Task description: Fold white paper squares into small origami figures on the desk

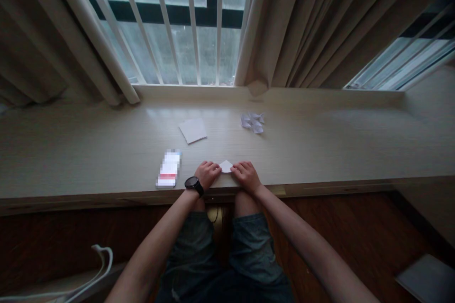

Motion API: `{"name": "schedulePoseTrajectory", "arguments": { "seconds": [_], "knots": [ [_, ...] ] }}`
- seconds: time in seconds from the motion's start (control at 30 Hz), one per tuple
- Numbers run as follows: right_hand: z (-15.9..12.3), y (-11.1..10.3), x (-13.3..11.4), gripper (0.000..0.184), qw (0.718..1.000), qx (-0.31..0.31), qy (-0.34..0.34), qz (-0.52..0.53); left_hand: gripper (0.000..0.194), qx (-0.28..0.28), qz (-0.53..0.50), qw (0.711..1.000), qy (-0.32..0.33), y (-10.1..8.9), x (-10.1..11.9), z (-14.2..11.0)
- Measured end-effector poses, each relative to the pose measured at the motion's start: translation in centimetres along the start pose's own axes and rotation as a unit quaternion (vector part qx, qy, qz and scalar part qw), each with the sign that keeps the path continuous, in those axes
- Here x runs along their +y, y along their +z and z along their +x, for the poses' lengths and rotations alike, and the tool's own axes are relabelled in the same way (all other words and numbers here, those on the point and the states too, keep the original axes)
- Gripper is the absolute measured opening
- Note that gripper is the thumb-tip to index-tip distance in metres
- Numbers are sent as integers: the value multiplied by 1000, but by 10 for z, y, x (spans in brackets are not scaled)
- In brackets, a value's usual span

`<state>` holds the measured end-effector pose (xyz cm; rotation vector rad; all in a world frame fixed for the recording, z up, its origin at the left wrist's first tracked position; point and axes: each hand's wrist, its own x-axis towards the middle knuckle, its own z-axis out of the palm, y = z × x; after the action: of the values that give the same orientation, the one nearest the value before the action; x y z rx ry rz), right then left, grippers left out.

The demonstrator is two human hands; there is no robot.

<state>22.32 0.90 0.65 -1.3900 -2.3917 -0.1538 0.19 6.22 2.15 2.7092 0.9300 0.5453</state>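
A small white piece of folded paper [226, 166], roughly triangular with its point facing the window, lies at the front of the pale desk [320, 151]. My left hand [208, 173], with a black watch [194, 183] on its wrist, grips the paper's left corner. At the opposite corner my right hand [246, 175] has its fingers closed on the same paper. Both hands rest near the desk's front edge, and their fingertips partly cover the paper's ends.
A stack of square white paper [193, 130] lies behind my left hand. Several folded paper pieces [252, 122] sit in a cluster further right. A phone [169, 168] with a blurred screen lies left of my hands. Curtains [284, 23] and a barred window [170, 47] stand behind.
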Motion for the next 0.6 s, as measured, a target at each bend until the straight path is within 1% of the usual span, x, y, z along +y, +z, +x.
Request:
{"name": "schedulePoseTrajectory", "arguments": {
  "seconds": [0.1,0.27,0.37,0.5,0.6],
  "knots": [
    [-9,-1,3,24,1000,-13,-3,-7,22,-7,-15,1000,-2,7,-2,-11],
    [-17,-5,6,31,999,-38,-8,7,26,-18,-28,999,9,1,1,-21],
    [-19,-6,2,34,999,-41,8,23,27,-16,-49,999,-1,1,3,-22],
    [-22,-5,-7,34,997,-20,48,50,27,-23,-79,997,-9,4,3,-22],
    [-25,-1,-13,33,995,5,79,69,28,-21,-79,997,-8,5,2,-23]
  ]
}}
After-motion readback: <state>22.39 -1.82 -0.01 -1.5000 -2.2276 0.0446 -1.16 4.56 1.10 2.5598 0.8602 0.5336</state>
